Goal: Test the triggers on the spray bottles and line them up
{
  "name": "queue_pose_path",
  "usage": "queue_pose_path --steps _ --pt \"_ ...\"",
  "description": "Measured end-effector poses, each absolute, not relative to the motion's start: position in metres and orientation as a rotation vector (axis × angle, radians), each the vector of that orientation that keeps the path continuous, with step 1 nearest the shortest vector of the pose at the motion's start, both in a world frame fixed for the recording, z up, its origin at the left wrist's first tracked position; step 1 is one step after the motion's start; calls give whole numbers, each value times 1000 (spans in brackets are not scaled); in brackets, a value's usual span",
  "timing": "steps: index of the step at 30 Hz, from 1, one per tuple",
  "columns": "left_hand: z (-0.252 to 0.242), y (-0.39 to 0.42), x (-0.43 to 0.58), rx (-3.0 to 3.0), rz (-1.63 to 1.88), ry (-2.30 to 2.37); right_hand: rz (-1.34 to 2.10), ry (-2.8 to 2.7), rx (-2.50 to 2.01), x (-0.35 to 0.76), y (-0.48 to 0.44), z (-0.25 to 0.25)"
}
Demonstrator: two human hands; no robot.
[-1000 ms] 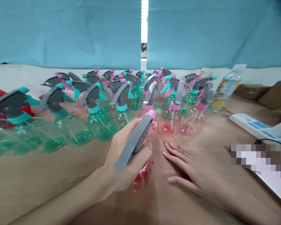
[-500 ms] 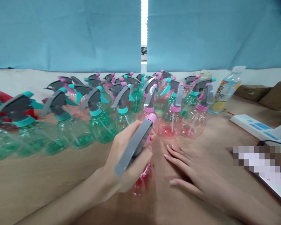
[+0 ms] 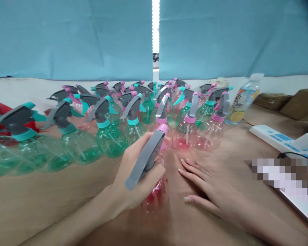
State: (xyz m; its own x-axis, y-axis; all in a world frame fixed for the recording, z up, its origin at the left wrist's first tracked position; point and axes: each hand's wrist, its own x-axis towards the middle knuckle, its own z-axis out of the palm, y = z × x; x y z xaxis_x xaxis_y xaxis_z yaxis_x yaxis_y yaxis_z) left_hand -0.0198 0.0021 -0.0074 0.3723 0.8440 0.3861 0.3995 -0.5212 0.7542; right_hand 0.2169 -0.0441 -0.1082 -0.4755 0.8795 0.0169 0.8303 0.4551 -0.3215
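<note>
My left hand [image 3: 137, 171] is wrapped round the neck of a pink spray bottle [image 3: 155, 196]. The bottle's grey and pink trigger head [image 3: 146, 159] shows above my fingers, and its neck is hidden by them. My right hand [image 3: 207, 184] rests flat on the table [image 3: 92, 201] to the right of that bottle, fingers spread and holding nothing. Just beyond my hands stand two pink spray bottles, one with a white dip tube [image 3: 185, 135] and one further right [image 3: 210, 136]. A green spray bottle [image 3: 111, 141] stands to the left of my left hand.
Rows of green and pink spray bottles fill the back and left of the table. At the right stand a labelled drink bottle [image 3: 240, 100], a white power strip [image 3: 272, 136], brown boxes [image 3: 300, 104] and a blurred-out flat object [image 3: 284, 181]. Blue cloth [image 3: 72, 37] hangs behind.
The whole view has shifted slightly, with things now a little further left. My left hand still grips the pink spray bottle and my right hand still lies flat.
</note>
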Motion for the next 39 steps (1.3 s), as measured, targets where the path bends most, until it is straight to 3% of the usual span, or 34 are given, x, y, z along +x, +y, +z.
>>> queue_pose_path --steps 39 --pt "-7 3 -18 2018 1046 983 415 -2488 -1474 216 -44 -108"
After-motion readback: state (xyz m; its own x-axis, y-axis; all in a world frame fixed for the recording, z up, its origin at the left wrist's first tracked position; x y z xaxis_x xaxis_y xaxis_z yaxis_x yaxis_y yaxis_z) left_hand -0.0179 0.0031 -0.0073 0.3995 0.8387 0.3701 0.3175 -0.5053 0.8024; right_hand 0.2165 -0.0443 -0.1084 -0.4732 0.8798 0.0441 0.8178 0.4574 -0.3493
